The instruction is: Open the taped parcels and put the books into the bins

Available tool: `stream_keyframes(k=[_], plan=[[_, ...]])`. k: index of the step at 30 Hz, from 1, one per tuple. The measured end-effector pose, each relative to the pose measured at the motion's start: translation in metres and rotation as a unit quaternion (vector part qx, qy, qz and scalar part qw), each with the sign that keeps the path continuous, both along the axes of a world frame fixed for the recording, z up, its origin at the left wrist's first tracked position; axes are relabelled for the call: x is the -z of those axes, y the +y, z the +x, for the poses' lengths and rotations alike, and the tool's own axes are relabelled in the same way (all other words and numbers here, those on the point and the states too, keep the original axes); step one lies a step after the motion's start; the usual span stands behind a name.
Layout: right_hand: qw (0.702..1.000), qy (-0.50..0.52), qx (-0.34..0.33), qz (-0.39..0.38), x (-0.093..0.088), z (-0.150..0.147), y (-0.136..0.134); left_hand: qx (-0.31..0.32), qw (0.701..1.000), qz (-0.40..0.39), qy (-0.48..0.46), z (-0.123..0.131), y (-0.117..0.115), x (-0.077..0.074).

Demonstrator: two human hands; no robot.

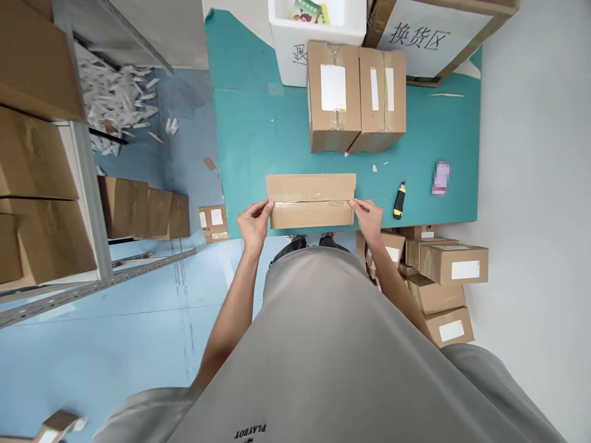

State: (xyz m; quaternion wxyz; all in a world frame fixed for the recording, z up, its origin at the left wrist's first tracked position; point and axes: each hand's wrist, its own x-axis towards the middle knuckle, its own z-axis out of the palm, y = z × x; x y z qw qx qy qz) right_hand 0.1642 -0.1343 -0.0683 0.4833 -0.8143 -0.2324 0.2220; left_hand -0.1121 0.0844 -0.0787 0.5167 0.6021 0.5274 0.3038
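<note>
Head view: green-covered worktop (261, 138). Cardboard carton (312, 212) lies at near edge, before person, seam crosswise. Left grip (254, 224) pinches left end at seam; right grip (368, 218) pinches right end; opposed holds likely steady carton evenly. Black-yellow utility knife (399, 202) lies right of carton, likely placed within reach. Two taped cartons (355, 92) stand behind, side by side.

I can read 换货区, handwritten in black on the white sheet (418, 35) fronting the big carton (499, 10). The white bin (287, 58) bears what looks like 退, beside the box (335, 120) that cuts off the view. The grey shirt (314, 332) says PLAYBOY; the booklet's (305, 11) lettering is too small for me.
</note>
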Motion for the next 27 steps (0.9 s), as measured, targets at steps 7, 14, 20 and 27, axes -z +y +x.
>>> stream_keyframes(k=[7,14,20,27], plan=[[0.999,-0.002,-0.017,-0.031,0.025,-0.004,0.002,-0.04,0.997,-0.061,0.0,0.0,-0.001,0.027],[0.993,0.055,-0.051,-0.088,0.065,-0.002,-0.027,0.004,0.99,-0.128,0.054,-0.023,-0.012,0.058],[0.986,0.094,-0.105,-0.091,0.083,-0.019,-0.022,0.073,0.981,-0.169,0.069,-0.021,-0.027,0.065],[0.987,0.077,-0.12,-0.069,0.07,-0.009,-0.022,0.104,0.984,-0.144,0.018,-0.013,-0.027,0.051]])
